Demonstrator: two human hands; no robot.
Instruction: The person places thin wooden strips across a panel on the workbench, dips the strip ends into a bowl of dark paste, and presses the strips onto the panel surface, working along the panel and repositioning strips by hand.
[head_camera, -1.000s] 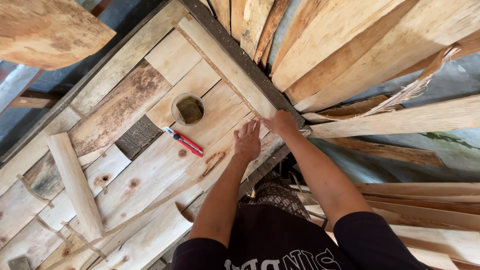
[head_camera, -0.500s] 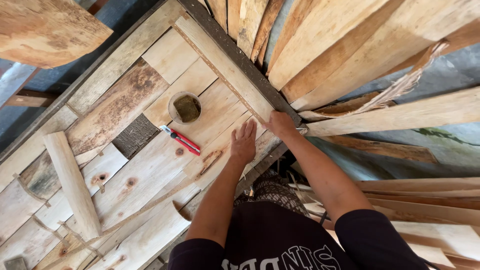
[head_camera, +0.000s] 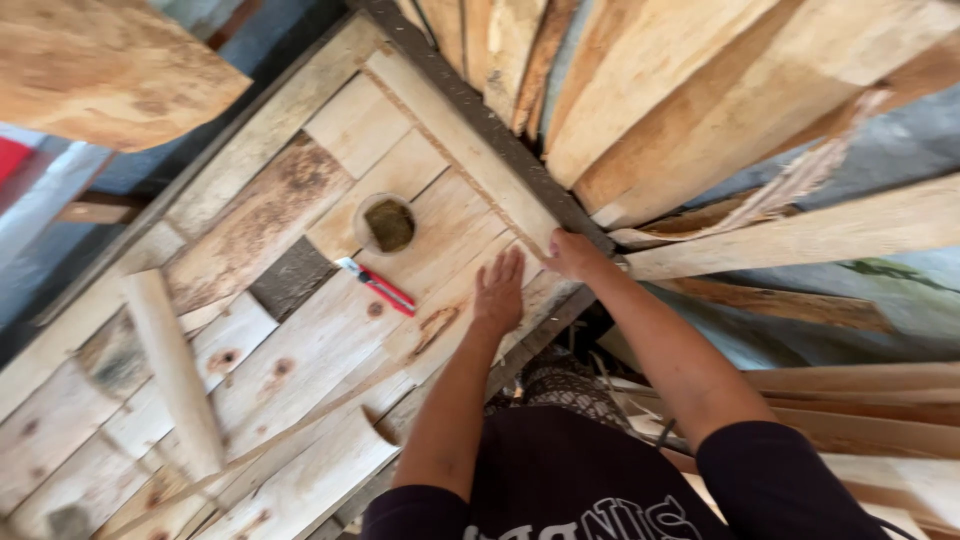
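On the plank desk (head_camera: 300, 350), built of pale, knotty boards laid side by side, the left hand (head_camera: 498, 292) lies flat with its fingers spread and pointing away from the person, palm down on the wood, its grip apart and holding nothing. Just beside it, at the desk's near edge, the right hand (head_camera: 573, 255) rests on the end of a long pale board (head_camera: 455, 135) that runs along the dark frame rail (head_camera: 480, 115); its fingers curl over the board's end, but whether they are clamped on it or only pressing cannot be told. A red-handled utility knife (head_camera: 377, 287) lies on the planks near the left hand, apart from it. Beyond the knife stands a small round container (head_camera: 388, 223) with dark greenish contents. A loose narrow slat (head_camera: 172, 370) lies slanted across the desk, well apart from both hands. Rough sawn planks (head_camera: 700, 90) lean in a stack past the rail, to the right.
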